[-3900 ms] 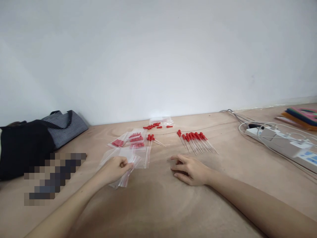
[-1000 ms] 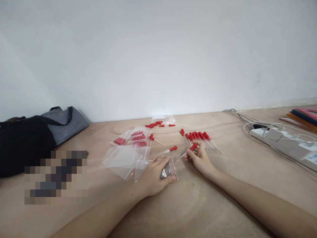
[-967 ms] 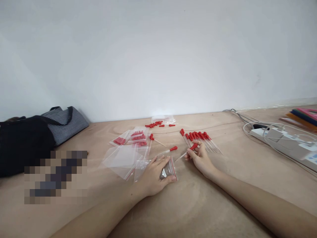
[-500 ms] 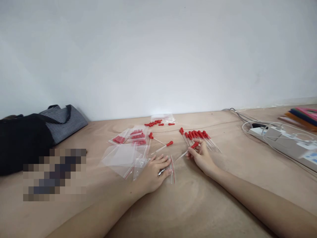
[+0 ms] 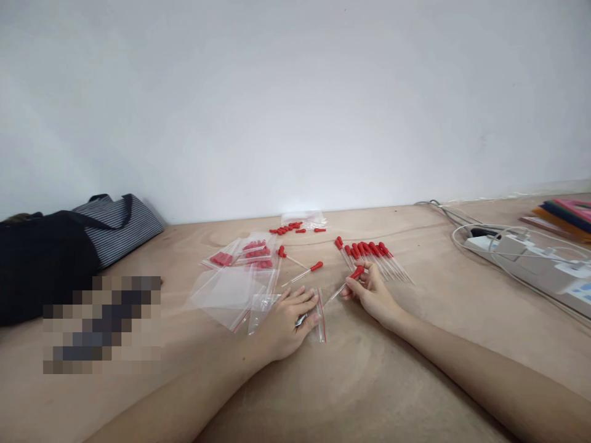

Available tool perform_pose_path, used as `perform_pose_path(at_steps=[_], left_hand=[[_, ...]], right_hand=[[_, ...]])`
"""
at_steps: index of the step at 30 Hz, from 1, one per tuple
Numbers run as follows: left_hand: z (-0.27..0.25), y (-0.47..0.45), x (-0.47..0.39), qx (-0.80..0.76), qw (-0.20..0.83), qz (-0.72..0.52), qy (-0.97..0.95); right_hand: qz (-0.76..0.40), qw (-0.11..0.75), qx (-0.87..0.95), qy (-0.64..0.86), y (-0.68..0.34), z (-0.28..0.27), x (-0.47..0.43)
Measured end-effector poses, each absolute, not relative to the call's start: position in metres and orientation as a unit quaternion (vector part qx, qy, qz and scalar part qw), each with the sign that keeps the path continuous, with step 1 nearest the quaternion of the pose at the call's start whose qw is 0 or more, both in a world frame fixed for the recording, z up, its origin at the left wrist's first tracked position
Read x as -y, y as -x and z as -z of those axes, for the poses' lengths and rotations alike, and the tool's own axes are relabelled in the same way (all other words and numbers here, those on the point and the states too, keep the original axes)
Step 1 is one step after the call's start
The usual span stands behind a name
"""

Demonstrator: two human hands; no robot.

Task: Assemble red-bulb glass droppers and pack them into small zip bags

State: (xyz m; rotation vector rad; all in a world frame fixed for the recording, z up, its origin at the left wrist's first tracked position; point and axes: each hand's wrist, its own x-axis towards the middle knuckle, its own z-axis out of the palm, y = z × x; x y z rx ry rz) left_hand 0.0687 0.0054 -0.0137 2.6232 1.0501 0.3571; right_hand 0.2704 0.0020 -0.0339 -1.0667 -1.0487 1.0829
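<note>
My right hand pinches a glass dropper by its red rubber bulb. The dropper's thin tip slants down and left toward the red-striped mouth of a clear zip bag. Flat on that bag lies my left hand, fingers stretched out, hiding most of it; a shiny bit shows beside the thumb. Beyond my right hand, several droppers with red bulbs are laid side by side. Two more droppers rest crosswise beyond my left hand.
To the left lie zip bags, some holding red bulbs. Loose red bulbs sit near the wall by another clear bag. A power strip with cables is at right, coloured sheets behind it, a black bag at left.
My right hand has moved slightly left and down, bringing the dropper's tip to the zip bag's mouth. The left hand has stayed in place on the bag.
</note>
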Motion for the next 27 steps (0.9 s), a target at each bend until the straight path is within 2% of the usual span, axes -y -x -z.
perform_pose_path(at_steps=[7,11,18,24,27], left_hand=[[0.011,-0.069,-0.004,-0.364,0.134,-0.122,-0.914],[0.011,-0.069,-0.002,-0.371,0.136,-0.118,-0.911],[0.011,-0.068,-0.002,-0.364,0.132,-0.126,-0.913],[0.009,-0.076,0.004,-0.346,0.123,-0.2,-0.908],[0.001,-0.08,0.007,-0.357,0.124,-0.21,-0.901]], right_hand=[[-0.521,0.591,0.433,0.436,-0.266,0.033,0.003],[-0.559,0.552,0.462,0.413,-0.264,0.034,0.006],[-0.429,0.404,0.668,0.454,-0.263,0.031,0.013],[-0.519,0.399,0.664,0.361,-0.26,0.024,0.016],[-0.525,0.379,0.682,0.339,-0.262,0.023,0.015]])
